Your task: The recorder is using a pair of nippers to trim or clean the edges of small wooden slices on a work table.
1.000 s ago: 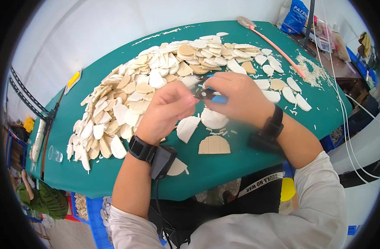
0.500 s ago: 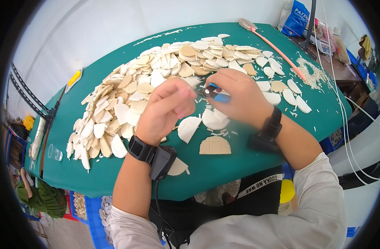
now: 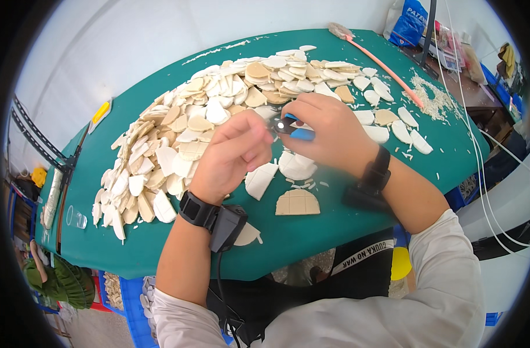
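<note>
Working blue-handled nippers against a small piece pinched in the other hand, above a green table.

Right hand is closed around the nippers' blue handles, their metal head pointing toward the left hand, whose fingers are curled together on something too small to make out. Just below the hands lie white shell-shaped pieces, small white chips, and a tan fan-shaped piece scored into squares. A big heap of white and tan pieces spreads across the table behind and to the left. A pink-handled brush lies far right beside loose trimmings.
</note>
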`<state>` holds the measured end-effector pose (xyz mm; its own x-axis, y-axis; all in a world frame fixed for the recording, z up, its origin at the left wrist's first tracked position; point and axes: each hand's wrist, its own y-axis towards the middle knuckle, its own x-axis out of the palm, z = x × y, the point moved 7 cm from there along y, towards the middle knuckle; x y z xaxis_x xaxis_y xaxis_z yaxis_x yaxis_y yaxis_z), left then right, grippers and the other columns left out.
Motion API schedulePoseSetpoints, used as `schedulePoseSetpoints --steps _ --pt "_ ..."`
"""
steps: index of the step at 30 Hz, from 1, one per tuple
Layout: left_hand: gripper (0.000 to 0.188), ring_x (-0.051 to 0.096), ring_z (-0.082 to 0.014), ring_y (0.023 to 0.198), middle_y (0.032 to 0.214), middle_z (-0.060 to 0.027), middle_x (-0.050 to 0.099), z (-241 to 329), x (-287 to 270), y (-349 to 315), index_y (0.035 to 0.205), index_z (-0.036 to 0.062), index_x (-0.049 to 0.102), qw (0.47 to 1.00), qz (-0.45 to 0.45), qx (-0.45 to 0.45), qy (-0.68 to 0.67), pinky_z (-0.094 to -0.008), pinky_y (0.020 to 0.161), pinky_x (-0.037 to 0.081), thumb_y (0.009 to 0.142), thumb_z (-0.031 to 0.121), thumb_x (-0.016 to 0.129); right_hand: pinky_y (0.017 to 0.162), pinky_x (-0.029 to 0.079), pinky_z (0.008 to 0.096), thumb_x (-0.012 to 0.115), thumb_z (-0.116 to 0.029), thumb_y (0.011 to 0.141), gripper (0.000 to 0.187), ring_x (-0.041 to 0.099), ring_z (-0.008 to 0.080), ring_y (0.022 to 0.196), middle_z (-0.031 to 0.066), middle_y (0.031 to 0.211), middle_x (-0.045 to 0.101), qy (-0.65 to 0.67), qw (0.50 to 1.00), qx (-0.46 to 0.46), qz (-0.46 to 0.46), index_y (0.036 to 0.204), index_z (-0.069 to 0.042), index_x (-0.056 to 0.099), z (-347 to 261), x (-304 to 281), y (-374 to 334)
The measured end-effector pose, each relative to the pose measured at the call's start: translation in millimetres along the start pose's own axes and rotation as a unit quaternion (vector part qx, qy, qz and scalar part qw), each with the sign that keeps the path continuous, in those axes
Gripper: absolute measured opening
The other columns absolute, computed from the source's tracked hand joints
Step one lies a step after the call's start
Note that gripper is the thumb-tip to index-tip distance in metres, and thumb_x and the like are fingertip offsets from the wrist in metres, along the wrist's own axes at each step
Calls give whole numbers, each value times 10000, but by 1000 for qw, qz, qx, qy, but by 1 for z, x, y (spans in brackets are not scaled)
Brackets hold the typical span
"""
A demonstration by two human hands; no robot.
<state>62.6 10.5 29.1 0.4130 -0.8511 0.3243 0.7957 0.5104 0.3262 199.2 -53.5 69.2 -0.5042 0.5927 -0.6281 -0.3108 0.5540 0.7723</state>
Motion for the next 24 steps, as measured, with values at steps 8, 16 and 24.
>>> schedulePoseSetpoints --steps 8,16,24 --pt "191 345 -81 603 675 47 418 -2 0 1 931 61 602 1000 19 4 -2 -255 588 323 1053 200 554 678 499 381 821 -145 741 310 630 281 770 82 862 631 -8 999 -23 27 984 -52 653 -1 -2 1" --pt "195 337 -85 607 674 47 418 -2 0 1 926 65 596 1000 19 5 1 -257 587 316 1054 205 552 690 498 388 798 -204 772 298 626 284 787 92 863 617 2 1000 -2 3 974 -50 641 2 3 -1" --pt "193 344 -86 617 677 48 415 -3 0 0 919 62 600 1000 14 -3 -5 -260 592 320 1044 204 560 691 499 407 776 -246 804 286 616 300 798 100 845 603 28 999 18 -9 957 -53 632 2 5 -1"
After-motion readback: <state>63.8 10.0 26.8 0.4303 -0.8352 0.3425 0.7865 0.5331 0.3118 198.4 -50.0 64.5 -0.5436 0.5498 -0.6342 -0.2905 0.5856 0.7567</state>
